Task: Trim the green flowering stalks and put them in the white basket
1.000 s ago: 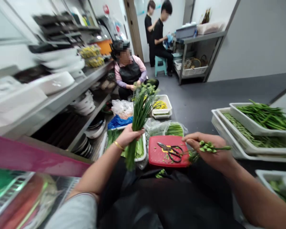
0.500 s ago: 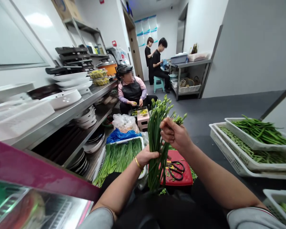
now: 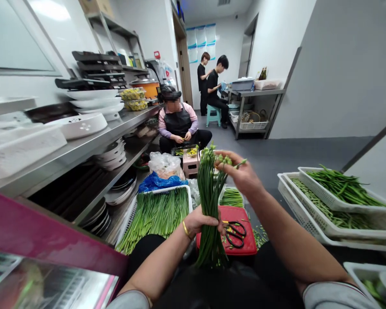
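Note:
My left hand (image 3: 203, 222), with a gold bracelet at the wrist, is closed around the middle of an upright bunch of flowering chives (image 3: 209, 184). The bunch has long green stems and pale green buds, and its lower ends come down close to my dark apron. At the top right, my right hand (image 3: 246, 174) curls around some of the buds, which lie between its fingers and thumb. Behind the bunch sits a red lid-like board (image 3: 249, 244), with black-handled scissors (image 3: 236, 234) and green scraps on it.
A white basket (image 3: 190, 197) of long green stems stands left of the board, below a blue bag (image 3: 162, 182). Stacked white baskets (image 3: 304, 210) of green beans are on the right. A steel shelf (image 3: 116, 131) with dishes lines the left. One person (image 3: 180, 122) sits ahead; two others are farther back.
My right hand has gone from a tight pinch beside the stems to looser, longer fingers around the buds. The bunch is gathered closer together and a little lower. My left hand keeps its hold.

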The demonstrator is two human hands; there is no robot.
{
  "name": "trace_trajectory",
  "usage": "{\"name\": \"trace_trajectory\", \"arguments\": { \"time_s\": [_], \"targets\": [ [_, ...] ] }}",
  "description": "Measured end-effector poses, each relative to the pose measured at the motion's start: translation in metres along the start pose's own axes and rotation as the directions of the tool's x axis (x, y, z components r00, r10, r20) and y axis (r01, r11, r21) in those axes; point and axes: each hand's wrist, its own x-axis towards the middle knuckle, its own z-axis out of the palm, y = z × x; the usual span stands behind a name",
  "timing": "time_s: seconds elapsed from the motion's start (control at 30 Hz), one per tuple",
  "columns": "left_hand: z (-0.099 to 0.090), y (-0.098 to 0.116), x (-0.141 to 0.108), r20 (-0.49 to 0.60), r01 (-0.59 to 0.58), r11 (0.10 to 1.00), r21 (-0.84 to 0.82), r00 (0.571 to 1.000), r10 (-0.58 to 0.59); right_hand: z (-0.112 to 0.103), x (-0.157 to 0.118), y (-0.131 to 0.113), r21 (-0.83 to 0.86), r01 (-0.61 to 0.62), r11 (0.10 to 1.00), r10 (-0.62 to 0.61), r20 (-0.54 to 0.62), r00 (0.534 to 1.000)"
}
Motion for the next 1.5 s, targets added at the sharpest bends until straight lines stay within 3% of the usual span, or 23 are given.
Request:
{"name": "trace_trajectory", "arguments": {
  "time_s": [0.03,0.1,0.13,0.17,0.23,0.33,0.43,0.57,0.67,0.77,0.83,0.87,0.97,1.1,1.23,1.3,1.43,1.5],
  "targets": [
    [-0.004,0.0,0.0,-0.05,-0.001,1.0,-0.001,0.999,0.001,-0.018,0.0,0.004,-0.07,0.084,0.994,-0.09,-0.08,0.993],
    [-0.012,0.005,0.001,-0.138,-0.027,0.999,0.035,0.99,0.032,-0.051,-0.007,0.02,-0.121,0.22,0.968,-0.246,-0.278,0.929],
    [-0.015,0.008,0.002,-0.158,-0.041,0.997,0.06,0.986,0.05,-0.062,-0.014,0.031,-0.1,0.236,0.967,-0.256,-0.333,0.908],
    [-0.017,0.012,0.004,-0.164,-0.049,0.995,0.081,0.985,0.062,-0.068,-0.022,0.043,-0.058,0.201,0.978,-0.209,-0.325,0.922],
    [-0.016,0.017,0.01,-0.16,-0.042,0.993,0.11,0.985,0.059,-0.061,-0.036,0.064,0.003,0.018,1.0,-0.018,-0.133,0.991],
    [-0.005,0.015,0.017,-0.127,-0.002,0.987,0.161,0.992,0.023,-0.021,-0.04,0.073,0.071,-0.175,0.982,0.163,0.149,0.975],
    [0.008,0.005,0.019,-0.079,0.035,0.974,0.224,0.997,-0.017,0.013,-0.024,0.057,0.279,-0.242,0.929,0.183,0.22,0.958],
    [0.013,-0.002,0.009,-0.056,0.049,0.943,0.33,0.998,-0.033,0.024,-0.011,0.038,0.418,-0.304,0.856,0.218,0.242,0.945],
    [0.002,-0.003,0.001,-0.026,0.081,0.936,0.342,0.997,-0.077,0.027,-0.014,0.035,0.477,-0.304,0.825,0.191,0.269,0.944],
    [-0.018,0.001,0.001,0.222,0.083,0.97,0.23,0.966,-0.136,0.036,-0.016,0.03,0.523,-0.318,0.791,0.11,0.39,0.914],
    [-0.031,0.007,0.006,0.378,0.084,0.98,0.181,0.914,-0.148,0.044,-0.015,0.026,0.533,-0.342,0.774,0.033,0.505,0.862],
    [-0.036,0.011,0.01,0.404,0.076,0.982,0.173,0.904,-0.141,0.048,-0.014,0.024,0.526,-0.358,0.772,0.008,0.555,0.832],
    [-0.04,0.023,0.021,0.36,-0.006,0.987,0.159,0.931,-0.052,0.057,-0.009,0.024,0.443,-0.401,0.802,0.015,0.656,0.755],
    [-0.027,0.032,0.02,0.401,-0.03,0.992,0.121,0.916,-0.022,0.061,0.006,0.029,0.288,-0.381,0.879,0.04,0.749,0.661],
    [-0.01,0.028,0.006,0.26,-0.086,0.996,-0.016,0.962,0.088,0.058,0.015,0.033,0.365,-0.36,0.859,-0.004,0.707,0.707],
    [-0.003,0.023,0.002,0.229,-0.117,0.991,-0.059,0.965,0.127,0.056,0.013,0.037,0.415,-0.386,0.824,-0.02,0.702,0.712],
    [0.008,0.019,0.0,0.307,-0.152,0.98,-0.126,0.934,0.184,0.054,0.007,0.044,0.451,-0.425,0.785,-0.083,0.756,0.649],
    [0.013,0.02,-0.002,0.318,-0.147,0.981,-0.129,0.931,0.182,0.048,0.009,0.039,0.43,-0.392,0.813,-0.078,0.748,0.659]
  ]
}}
